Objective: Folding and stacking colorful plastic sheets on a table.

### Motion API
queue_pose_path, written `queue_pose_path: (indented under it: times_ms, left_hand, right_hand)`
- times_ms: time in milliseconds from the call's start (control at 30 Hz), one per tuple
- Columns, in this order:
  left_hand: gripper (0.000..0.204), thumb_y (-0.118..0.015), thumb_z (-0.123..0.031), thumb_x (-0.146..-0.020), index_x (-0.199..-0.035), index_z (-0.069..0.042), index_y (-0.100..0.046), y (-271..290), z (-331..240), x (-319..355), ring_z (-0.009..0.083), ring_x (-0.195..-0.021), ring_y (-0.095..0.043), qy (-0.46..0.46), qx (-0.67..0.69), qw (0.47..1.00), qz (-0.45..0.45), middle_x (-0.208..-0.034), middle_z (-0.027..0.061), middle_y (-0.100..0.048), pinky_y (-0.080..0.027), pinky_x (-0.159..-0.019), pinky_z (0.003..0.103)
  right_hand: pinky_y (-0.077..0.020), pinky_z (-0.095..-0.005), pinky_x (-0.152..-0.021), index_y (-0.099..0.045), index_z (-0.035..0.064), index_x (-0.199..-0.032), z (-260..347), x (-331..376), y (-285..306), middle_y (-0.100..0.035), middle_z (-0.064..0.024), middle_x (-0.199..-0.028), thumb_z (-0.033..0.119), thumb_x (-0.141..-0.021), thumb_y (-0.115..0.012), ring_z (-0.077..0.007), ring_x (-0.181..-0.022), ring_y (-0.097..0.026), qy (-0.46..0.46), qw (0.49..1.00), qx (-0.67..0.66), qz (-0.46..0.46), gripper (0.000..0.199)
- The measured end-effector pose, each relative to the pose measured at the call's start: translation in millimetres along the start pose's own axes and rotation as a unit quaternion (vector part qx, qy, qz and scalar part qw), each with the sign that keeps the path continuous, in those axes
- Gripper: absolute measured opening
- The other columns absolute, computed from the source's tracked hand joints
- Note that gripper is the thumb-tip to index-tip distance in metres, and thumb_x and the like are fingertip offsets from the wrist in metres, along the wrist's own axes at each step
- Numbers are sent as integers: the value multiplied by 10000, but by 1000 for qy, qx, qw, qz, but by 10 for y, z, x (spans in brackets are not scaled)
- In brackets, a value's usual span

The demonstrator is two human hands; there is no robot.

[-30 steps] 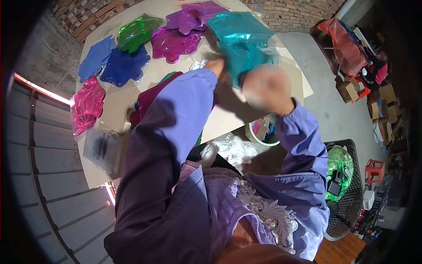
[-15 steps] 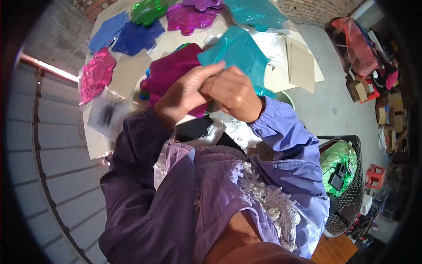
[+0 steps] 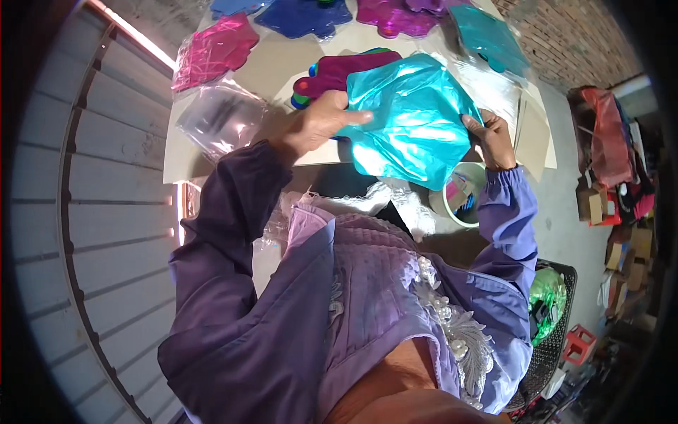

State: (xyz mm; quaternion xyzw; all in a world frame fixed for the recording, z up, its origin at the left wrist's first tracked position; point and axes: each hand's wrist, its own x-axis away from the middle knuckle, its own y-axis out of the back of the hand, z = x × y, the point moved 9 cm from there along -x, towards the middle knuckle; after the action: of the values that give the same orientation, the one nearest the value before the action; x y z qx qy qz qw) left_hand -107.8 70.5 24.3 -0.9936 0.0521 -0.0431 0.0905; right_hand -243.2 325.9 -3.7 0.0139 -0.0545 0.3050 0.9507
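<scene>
A flat, shiny teal foil balloon [image 3: 409,116], uninflated and with a wavy edge, is stretched out between my two hands. Its left edge is pinched by my left hand [image 3: 318,126], thumb on top and the other fingers mostly hidden. My right hand [image 3: 493,138] grips the opposite edge between thumb and fingers. Just behind lies a stack of magenta foil balloons [image 3: 346,69], with blue and green edges showing at its left. The teal balloon partly covers this stack.
Bagged pink [image 3: 215,51], dark blue [image 3: 304,18], purple [image 3: 399,18] and teal [image 3: 491,39] foil pieces line the table's far side. Clear plastic bags [image 3: 222,116] lie left, cardboard sheets [image 3: 531,134] right. A pale bucket [image 3: 452,212] stands below the table's near edge.
My hands, close together before, have moved apart. The teal balloon has come nearer and is now spread between them. The view has shifted, so the table sits higher in the picture.
</scene>
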Motion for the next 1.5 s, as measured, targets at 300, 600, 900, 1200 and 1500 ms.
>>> queue_pose_path:
  times_ms: [300, 600, 900, 1200, 1500]
  left_hand:
    - [323, -700, -44, -813, -1118, 1, -605, 1088, -164, 97, 161, -890, -614, 43, -393, 886, -241, -924, 81, -658, -483, -807, 292]
    - [469, -727, -214, -799, -1212, -69, -558, 504, -693, -75, 327, -1117, -552, -213, -662, 675, -246, -1183, 136, -600, -452, -910, 372]
    - [691, -474, -522, -930, -1475, -131, -309, -62, 102, -509, 343, -1407, -226, -151, -743, 652, 12, -1523, 138, -278, -189, -1136, 477]
    - [686, -479, -522, -924, -1463, -120, -344, -99, 27, -517, 330, -1410, -226, -141, -730, 668, 15, -1518, 129, -303, -161, -1147, 463]
    - [672, -489, -515, -921, -1457, -132, -359, -77, 22, -581, 324, -1408, -231, -142, -726, 672, 10, -1515, 126, -312, -160, -1143, 455]
  right_hand:
    - [-465, -346, -565, -679, -27, -818, 275, -699, -452, -658, -104, -653, 136, -799, -728, -185, -603, -627, 145, 894, 420, -57, 172]
    - [-511, -453, -718, -705, 13, -811, 369, -856, -601, -663, -219, -773, 257, -700, -768, -390, -763, -654, 178, 835, 511, -105, 275]
    - [-521, -455, -698, -722, 47, -823, 608, -1063, -540, -677, -191, -818, 241, -713, -737, -386, -752, -655, 176, 789, 579, -102, 224]
    - [-504, -323, -662, -726, 45, -951, 1481, -1331, -767, -697, -136, -823, 174, -874, -667, -200, -722, -655, 205, 945, 256, 23, 161]
    - [-483, -353, -713, -736, 85, -874, 995, -700, -47, -679, -87, -841, 159, -801, -684, -262, -783, -608, 294, 750, 587, -84, 117]
